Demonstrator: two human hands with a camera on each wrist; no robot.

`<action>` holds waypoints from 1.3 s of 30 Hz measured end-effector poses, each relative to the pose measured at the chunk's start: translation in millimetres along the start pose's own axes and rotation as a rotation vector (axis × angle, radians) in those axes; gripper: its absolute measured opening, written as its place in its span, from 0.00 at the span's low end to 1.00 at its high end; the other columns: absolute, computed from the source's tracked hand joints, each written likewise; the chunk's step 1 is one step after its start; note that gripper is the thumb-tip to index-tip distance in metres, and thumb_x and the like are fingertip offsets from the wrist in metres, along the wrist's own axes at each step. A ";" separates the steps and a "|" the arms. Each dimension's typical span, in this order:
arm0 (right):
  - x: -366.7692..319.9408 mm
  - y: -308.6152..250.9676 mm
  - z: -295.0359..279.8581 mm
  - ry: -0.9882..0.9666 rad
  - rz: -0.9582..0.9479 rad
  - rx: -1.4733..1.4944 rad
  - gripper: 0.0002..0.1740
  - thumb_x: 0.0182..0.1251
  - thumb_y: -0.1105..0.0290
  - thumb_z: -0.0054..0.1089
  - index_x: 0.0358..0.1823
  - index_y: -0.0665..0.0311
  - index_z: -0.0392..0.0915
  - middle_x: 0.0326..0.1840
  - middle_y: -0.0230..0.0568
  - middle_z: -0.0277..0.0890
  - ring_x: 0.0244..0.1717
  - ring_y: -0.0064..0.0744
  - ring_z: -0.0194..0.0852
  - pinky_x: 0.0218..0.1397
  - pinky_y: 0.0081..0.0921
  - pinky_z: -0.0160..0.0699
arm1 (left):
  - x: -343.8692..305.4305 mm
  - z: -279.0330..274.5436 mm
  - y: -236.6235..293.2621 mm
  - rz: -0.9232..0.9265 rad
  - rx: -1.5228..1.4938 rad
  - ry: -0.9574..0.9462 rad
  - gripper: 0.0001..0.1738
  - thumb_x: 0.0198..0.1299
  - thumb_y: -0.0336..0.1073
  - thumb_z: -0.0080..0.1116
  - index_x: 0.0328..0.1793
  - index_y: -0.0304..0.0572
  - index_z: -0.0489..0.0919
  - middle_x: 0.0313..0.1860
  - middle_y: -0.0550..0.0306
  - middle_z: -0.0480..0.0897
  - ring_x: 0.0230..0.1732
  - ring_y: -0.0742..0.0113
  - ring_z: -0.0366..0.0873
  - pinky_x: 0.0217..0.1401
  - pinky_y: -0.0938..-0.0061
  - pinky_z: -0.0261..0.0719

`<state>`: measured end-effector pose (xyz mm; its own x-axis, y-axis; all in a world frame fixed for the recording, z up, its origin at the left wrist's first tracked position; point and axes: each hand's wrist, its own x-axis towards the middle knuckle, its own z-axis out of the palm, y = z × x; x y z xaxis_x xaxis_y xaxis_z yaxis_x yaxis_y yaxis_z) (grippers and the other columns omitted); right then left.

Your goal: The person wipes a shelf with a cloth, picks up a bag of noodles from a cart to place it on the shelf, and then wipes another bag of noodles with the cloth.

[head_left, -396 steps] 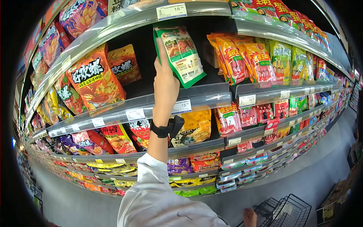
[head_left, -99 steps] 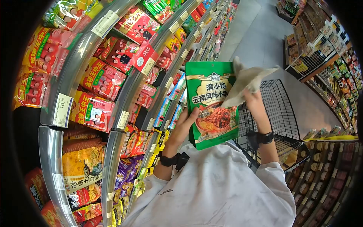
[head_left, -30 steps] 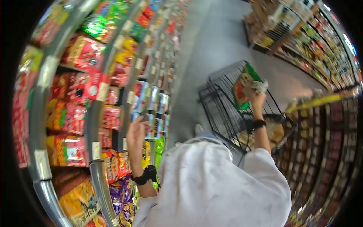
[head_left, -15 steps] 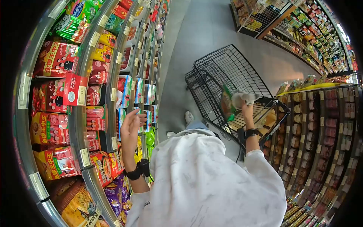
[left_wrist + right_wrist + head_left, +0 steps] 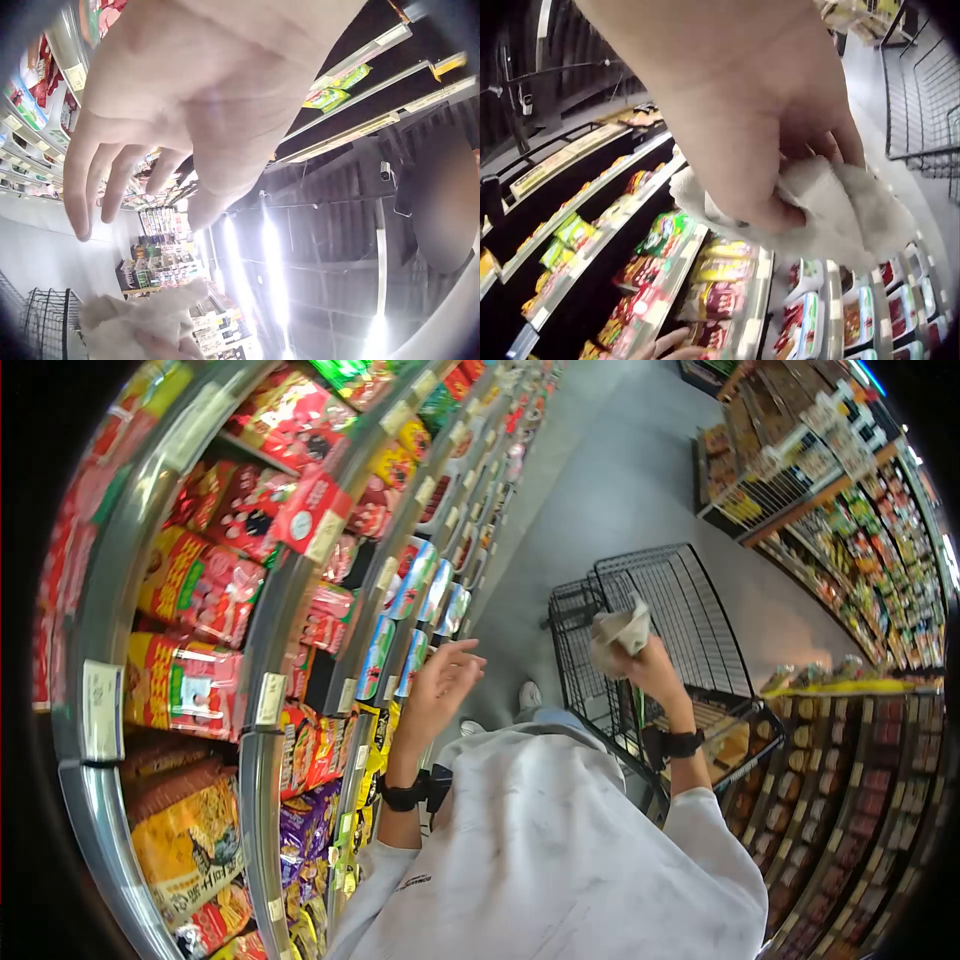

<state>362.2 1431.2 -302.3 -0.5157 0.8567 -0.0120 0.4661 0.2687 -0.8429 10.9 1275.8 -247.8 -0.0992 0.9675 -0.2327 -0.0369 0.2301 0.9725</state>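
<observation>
My right hand [image 5: 655,675] pinches a crumpled off-white cloth [image 5: 618,638] above the near side of a black wire shopping cart [image 5: 742,650]. In the right wrist view the thumb and fingers press into folds of the cloth [image 5: 832,225]. A thin green strip of a food pouch [image 5: 638,705] shows inside the cart, mostly hidden behind the right hand and cloth. My left hand [image 5: 440,685] hangs in the air beside the shelves, fingers loosely bent and holding nothing. The left wrist view shows this hand [image 5: 195,97] palm side on, with the cloth beyond it.
Tiered shelves [image 5: 270,620] of red and yellow snack packs run along my left. A tan package [image 5: 728,745] lies in the cart's near end. Racks of packaged goods [image 5: 860,800] stand close on the right, and grey floor [image 5: 590,490] stretches ahead.
The green pouch, earlier at the shelf and then held up in both hands, went down into the cart with the right hand. That hand has since risen with only the cloth.
</observation>
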 end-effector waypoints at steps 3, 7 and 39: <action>13.1 -58.3 35.1 -0.244 -0.066 0.109 0.41 0.68 0.74 0.69 0.79 0.67 0.56 0.63 0.53 0.79 0.63 0.46 0.81 0.65 0.39 0.81 | -6.8 4.0 0.3 -0.088 0.011 -0.021 0.38 0.75 0.38 0.65 0.87 0.48 0.62 0.70 0.51 0.80 0.64 0.63 0.83 0.65 0.66 0.83; 25.3 -102.5 73.0 -0.575 -0.244 0.194 0.40 0.58 0.81 0.73 0.74 0.67 0.66 0.63 0.54 0.78 0.61 0.61 0.80 0.67 0.40 0.79 | -14.7 9.4 -6.3 0.088 0.106 -0.093 0.53 0.67 0.29 0.72 0.92 0.55 0.52 0.77 0.49 0.72 0.73 0.56 0.75 0.68 0.65 0.83; 41.8 -170.6 157.9 -0.760 -0.272 0.216 0.20 0.64 0.72 0.77 0.55 0.71 0.83 0.35 0.39 0.79 0.32 0.26 0.72 0.37 0.27 0.72 | -122.0 -51.2 -3.4 0.471 0.639 0.551 0.36 0.62 0.35 0.75 0.77 0.43 0.75 0.63 0.49 0.81 0.60 0.51 0.83 0.67 0.62 0.82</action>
<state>147.6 1351.6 -243.9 -0.9710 0.2225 -0.0872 0.1466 0.2666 -0.9526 -27.8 1151.6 -223.4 -0.4237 0.8277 0.3680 0.6579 0.0019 0.7531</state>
